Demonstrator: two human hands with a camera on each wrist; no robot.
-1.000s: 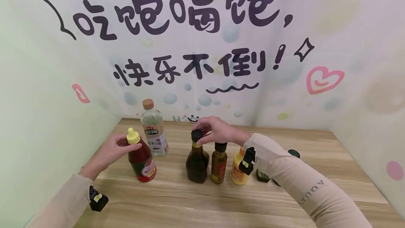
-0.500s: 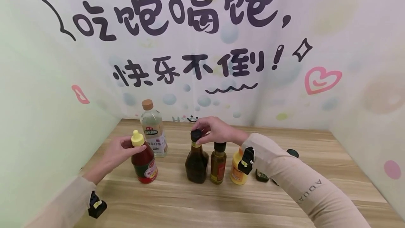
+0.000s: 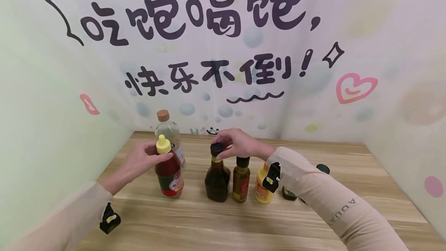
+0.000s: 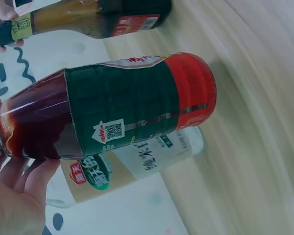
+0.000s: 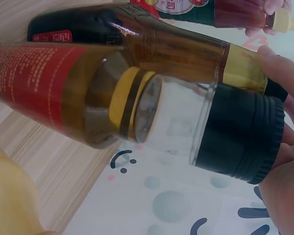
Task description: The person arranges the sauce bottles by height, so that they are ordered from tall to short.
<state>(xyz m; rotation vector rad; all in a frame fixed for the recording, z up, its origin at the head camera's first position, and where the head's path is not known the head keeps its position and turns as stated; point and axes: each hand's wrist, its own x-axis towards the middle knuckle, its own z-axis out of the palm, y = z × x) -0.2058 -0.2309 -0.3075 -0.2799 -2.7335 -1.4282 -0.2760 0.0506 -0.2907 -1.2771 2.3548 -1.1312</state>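
Note:
My left hand (image 3: 137, 162) grips a red sauce squeeze bottle (image 3: 168, 175) just below its yellow nozzle cap (image 3: 163, 145). The left wrist view shows the green label and red base of this sauce bottle (image 4: 127, 107); whether its base touches the table I cannot tell. With thumb and fingers, my right hand (image 3: 240, 143) holds a dark brown sauce bottle (image 3: 217, 183) at its black cap and yellow-banded neck. That brown bottle stands upright on the table. Behind the squeeze bottle, a clear white vinegar bottle (image 3: 168, 130) is partly hidden.
Right of the brown bottle stand a slim black-capped bottle (image 3: 240, 183) and a yellow bottle (image 3: 262, 185). Farther right, my forearm partly covers a green-labelled bottle (image 3: 289, 193) and a dark-capped one (image 3: 323, 168). A printed cloth (image 3: 195, 107) hangs behind the wooden table (image 3: 195, 227).
My left hand has carried the squeeze bottle to the right, in front of the vinegar bottle and nearer the brown bottle. My right hand keeps its hold on the brown bottle, unmoved.

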